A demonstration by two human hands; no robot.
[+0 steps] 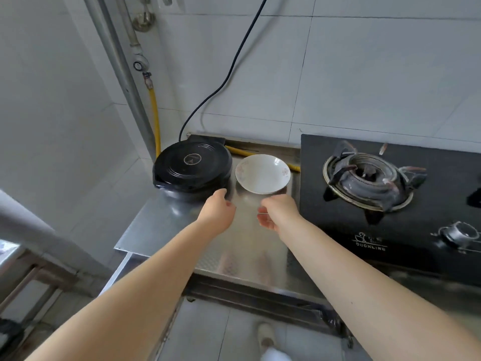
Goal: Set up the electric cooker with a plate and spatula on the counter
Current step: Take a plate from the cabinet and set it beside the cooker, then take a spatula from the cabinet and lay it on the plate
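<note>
A round black electric cooker (192,166) with its lid down sits at the back left of the steel counter (244,246). Its dark cord (229,74) runs up the tiled wall. A white plate (262,173) with a faint flower pattern stands right beside the cooker, to its right. My left hand (217,213) hovers just in front of the cooker's near edge, its fingers loosely curled and holding nothing. My right hand (277,212) hangs just in front of the plate, palm turned left, fingers relaxed and empty. No spatula shows on the counter.
A black glass gas stove (390,194) with a burner and knob fills the right side. A yellow gas hose (154,110) and grey pipes run down the left wall corner. The counter's front and left edges drop to the tiled floor.
</note>
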